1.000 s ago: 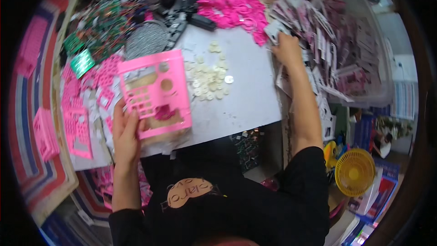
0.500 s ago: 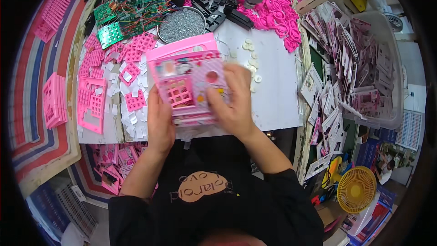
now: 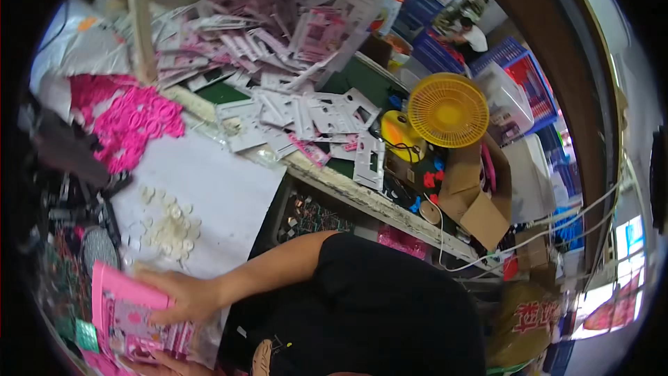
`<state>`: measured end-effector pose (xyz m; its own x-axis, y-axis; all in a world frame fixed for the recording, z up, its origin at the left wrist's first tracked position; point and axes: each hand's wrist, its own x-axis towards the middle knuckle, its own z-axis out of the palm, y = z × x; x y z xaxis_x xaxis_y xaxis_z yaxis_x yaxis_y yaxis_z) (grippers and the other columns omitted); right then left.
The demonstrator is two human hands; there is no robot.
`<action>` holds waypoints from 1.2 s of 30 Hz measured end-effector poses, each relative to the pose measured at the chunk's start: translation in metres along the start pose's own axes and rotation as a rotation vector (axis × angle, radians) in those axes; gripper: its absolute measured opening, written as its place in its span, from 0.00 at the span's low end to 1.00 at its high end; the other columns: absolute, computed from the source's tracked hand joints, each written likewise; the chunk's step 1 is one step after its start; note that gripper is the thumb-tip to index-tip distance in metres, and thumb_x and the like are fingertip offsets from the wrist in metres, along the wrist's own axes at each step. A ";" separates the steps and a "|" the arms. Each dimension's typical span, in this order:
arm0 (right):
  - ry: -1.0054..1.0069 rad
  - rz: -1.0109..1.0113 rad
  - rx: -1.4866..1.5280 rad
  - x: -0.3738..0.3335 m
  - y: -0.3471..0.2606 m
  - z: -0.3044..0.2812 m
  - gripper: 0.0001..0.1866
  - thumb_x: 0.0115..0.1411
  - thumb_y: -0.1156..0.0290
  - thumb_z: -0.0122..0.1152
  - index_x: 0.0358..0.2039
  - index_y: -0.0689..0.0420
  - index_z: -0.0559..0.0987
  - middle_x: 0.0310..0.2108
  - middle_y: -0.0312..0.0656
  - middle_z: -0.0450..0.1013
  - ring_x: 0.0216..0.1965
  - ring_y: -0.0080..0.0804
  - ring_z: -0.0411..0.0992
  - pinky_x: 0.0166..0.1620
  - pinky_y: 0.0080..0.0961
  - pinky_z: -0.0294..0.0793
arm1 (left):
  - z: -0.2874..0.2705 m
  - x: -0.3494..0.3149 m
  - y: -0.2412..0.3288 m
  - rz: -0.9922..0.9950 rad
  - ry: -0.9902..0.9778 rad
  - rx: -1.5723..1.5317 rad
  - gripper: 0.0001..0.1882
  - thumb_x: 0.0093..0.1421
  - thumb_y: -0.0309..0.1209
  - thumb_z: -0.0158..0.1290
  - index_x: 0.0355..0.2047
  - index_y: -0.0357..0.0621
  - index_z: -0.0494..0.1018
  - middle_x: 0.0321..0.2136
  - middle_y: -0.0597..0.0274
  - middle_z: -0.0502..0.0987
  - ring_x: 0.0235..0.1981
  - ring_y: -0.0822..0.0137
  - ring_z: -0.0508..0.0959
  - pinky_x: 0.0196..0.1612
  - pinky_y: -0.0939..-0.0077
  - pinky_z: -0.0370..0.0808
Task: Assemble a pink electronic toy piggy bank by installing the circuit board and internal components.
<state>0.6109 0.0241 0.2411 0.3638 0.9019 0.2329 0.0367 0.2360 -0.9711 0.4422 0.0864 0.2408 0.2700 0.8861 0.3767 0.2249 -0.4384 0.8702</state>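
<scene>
One smooth, boxy pink plastic case (image 3: 129, 317) with printed front sits by the desk's (image 3: 226, 195) near edge, lower left, right hand (image 3: 182, 297) gripping it, thumb on front, forearm angled leftward, left hand (image 3: 167, 365) at its lower edge, cropped, grip can't tell, one heap of round cream discs (image 3: 172, 231) nearby.

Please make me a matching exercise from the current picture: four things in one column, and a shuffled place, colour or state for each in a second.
Things
1. Pink case
2. Cream discs
3. Round slotted basket-like thing
4. Cardboard box

Places, colours, states
A. Yellow all over
B. Clustered loose on the white tabletop
C. Brown, with a flap folded out
D. Gripped by the right hand

Pairs: 1-D, 2-B, 3-A, 4-C
</scene>
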 end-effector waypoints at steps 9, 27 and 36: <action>-0.051 -0.212 0.055 -0.006 -0.018 -0.002 0.39 0.52 0.56 0.72 0.58 0.59 0.62 0.33 0.47 0.76 0.36 0.46 0.76 0.39 0.39 0.72 | -0.013 0.013 0.016 0.011 -0.189 0.132 0.57 0.58 0.54 0.62 0.74 0.43 0.39 0.66 0.39 0.58 0.60 0.48 0.68 0.57 0.56 0.71; -0.283 0.268 0.535 0.000 -0.024 0.009 0.47 0.55 0.68 0.73 0.68 0.62 0.53 0.60 0.44 0.63 0.60 0.30 0.64 0.62 0.31 0.66 | -0.028 -0.004 -0.009 -0.109 -0.162 0.041 0.61 0.45 0.40 0.67 0.72 0.34 0.44 0.51 0.55 0.60 0.48 0.62 0.67 0.52 0.70 0.68; -0.300 0.188 0.436 -0.002 -0.016 0.009 0.45 0.55 0.66 0.73 0.66 0.63 0.56 0.57 0.47 0.65 0.59 0.35 0.66 0.60 0.33 0.66 | -0.022 -0.001 -0.005 -0.158 -0.138 0.061 0.62 0.44 0.42 0.69 0.72 0.35 0.45 0.42 0.61 0.58 0.38 0.69 0.61 0.41 0.76 0.64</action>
<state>0.6011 0.0223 0.2563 0.0432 0.9913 0.1243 -0.4151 0.1310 -0.9003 0.4201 0.0913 0.2426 0.3518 0.9174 0.1860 0.3298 -0.3074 0.8926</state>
